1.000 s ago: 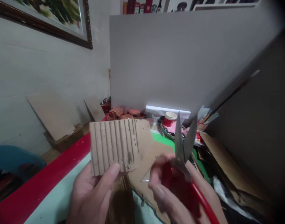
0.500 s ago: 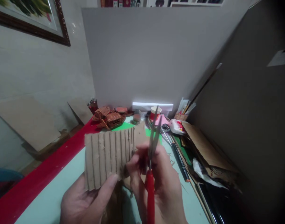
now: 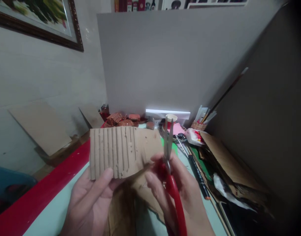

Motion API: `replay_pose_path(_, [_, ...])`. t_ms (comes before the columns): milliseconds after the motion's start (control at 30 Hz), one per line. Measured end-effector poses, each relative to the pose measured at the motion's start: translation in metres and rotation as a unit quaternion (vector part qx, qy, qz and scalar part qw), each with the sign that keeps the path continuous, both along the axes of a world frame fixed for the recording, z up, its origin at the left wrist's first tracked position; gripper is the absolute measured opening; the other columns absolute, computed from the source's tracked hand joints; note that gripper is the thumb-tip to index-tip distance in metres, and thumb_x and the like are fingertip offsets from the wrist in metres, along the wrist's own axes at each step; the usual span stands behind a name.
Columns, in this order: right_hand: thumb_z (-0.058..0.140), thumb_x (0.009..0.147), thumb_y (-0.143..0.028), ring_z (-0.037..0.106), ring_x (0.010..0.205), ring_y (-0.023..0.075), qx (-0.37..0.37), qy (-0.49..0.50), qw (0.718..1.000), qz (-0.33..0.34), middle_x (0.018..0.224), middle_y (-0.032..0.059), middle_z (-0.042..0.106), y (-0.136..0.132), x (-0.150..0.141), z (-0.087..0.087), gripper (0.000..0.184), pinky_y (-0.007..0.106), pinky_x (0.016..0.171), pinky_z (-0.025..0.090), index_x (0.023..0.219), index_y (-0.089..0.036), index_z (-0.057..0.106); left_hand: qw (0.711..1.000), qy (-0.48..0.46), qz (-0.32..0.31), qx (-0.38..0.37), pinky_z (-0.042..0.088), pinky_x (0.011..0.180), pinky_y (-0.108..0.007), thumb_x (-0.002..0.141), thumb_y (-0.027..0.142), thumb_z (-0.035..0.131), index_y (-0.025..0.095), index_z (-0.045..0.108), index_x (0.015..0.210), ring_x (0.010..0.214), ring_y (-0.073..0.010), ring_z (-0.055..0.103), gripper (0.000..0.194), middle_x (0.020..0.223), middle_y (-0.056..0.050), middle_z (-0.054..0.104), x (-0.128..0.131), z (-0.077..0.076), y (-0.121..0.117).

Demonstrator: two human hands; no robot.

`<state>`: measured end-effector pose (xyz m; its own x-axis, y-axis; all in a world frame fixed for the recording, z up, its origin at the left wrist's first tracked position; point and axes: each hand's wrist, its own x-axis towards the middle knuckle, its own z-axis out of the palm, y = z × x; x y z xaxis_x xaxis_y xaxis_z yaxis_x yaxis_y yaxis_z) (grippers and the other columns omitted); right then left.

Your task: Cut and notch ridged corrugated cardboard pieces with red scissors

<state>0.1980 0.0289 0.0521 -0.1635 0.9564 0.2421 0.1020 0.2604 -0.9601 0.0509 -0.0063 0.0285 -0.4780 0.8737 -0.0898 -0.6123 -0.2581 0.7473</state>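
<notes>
A piece of corrugated cardboard (image 3: pixel 116 152) is held up in my left hand (image 3: pixel 91 200), thumb on its front and fingers behind. Ridges show across its left part, while the right part is smooth and flat. My right hand (image 3: pixel 187 193) grips red-handled scissors (image 3: pixel 175 193), their narrow blades pointing up and slightly apart. The scissors are to the right of the cardboard, with the right fingertips near its lower right edge. Below the hands lie more brown cardboard pieces (image 3: pixel 122 209), partly hidden by them.
Brown cardboard models (image 3: pixel 125 121) stand at the back left. Behind the scissors is a paper cup (image 3: pixel 172 118). A black marker-like tool (image 3: pixel 198 175) and stacked cardboard (image 3: pixel 229 160) lie on the right. A brush holder (image 3: pixel 199 125) stands by the grey panel (image 3: pixel 165 62).
The cardboard has turned so more of its smooth right part shows. The right hand with the scissors has moved right, away from the cardboard's ridged face. The view has shifted slightly.
</notes>
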Motion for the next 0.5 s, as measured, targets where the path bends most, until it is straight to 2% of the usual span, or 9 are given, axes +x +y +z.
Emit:
replay_pose_path(100, [0.073,0.08,-0.037,0.052,0.06,0.0125,-0.064,0.013,0.992,0.108,0.071,-0.0029,0.058,0.001,0.002,-0.001,0.02,0.026,0.057,0.044,0.091,-0.024,0.061,1.0,-0.019,0.012,0.01,0.067,0.088,-0.03,0.082,0.02,0.079,0.037,0.061,0.141,0.123,-0.0299,0.068,0.064,0.13,0.0,0.075,-0.007,0.0,0.003])
replay_pose_path(167, [0.076,0.077,-0.04,0.048,0.059,0.011,-0.1,0.01,0.975,0.2,0.067,-0.0037,0.056,0.002,0.003,-0.006,0.023,0.024,0.055,0.038,0.085,-0.023,0.062,0.998,-0.053,0.007,0.02,0.065,0.094,-0.035,0.083,0.016,0.075,0.035,0.062,0.14,0.123,-0.0308,0.068,0.061,0.122,-0.002,0.078,-0.01,0.003,0.004])
replay_pose_path(233, [0.077,0.075,-0.053,0.048,0.056,0.0101,-0.117,0.018,0.959,0.256,0.064,-0.0035,0.056,0.002,0.003,-0.013,0.033,0.024,0.053,0.036,0.081,-0.023,0.065,0.997,-0.071,0.014,0.02,0.063,0.098,-0.039,0.085,0.014,0.072,0.034,0.063,0.138,0.124,-0.0306,0.067,0.057,0.117,-0.003,0.079,-0.012,0.006,0.005])
replay_pose_path(333, [0.075,0.075,-0.068,0.049,0.051,0.0091,-0.152,0.082,0.954,0.244,0.063,-0.0029,0.06,-0.001,0.0,-0.022,0.045,0.023,0.049,0.037,0.081,-0.024,0.067,0.997,-0.068,0.022,0.018,0.063,0.097,-0.037,0.084,0.016,0.074,0.036,0.063,0.138,0.124,-0.03,0.068,0.059,0.122,-0.001,0.078,-0.017,0.006,0.005])
replay_pose_path(433, [0.08,0.077,-0.058,0.056,0.054,0.0099,-0.19,0.14,0.953,0.19,0.075,-0.0008,0.068,-0.004,-0.005,-0.02,0.041,0.021,0.049,0.042,0.097,-0.025,0.064,0.998,-0.062,0.008,0.019,0.063,0.098,-0.037,0.08,0.018,0.079,0.04,0.059,0.141,0.122,-0.0306,0.069,0.067,0.127,0.001,0.076,-0.02,0.003,0.001])
replay_pose_path(500, [0.084,0.077,-0.05,0.066,0.067,0.0141,-0.18,0.165,0.96,0.136,0.085,0.0007,0.072,-0.004,-0.008,-0.016,0.044,0.024,0.059,0.05,0.106,-0.027,0.06,0.998,-0.056,-0.008,0.005,0.063,0.096,-0.038,0.076,0.018,0.083,0.042,0.057,0.142,0.12,-0.031,0.07,0.075,0.124,0.001,0.077,-0.017,0.002,-0.002])
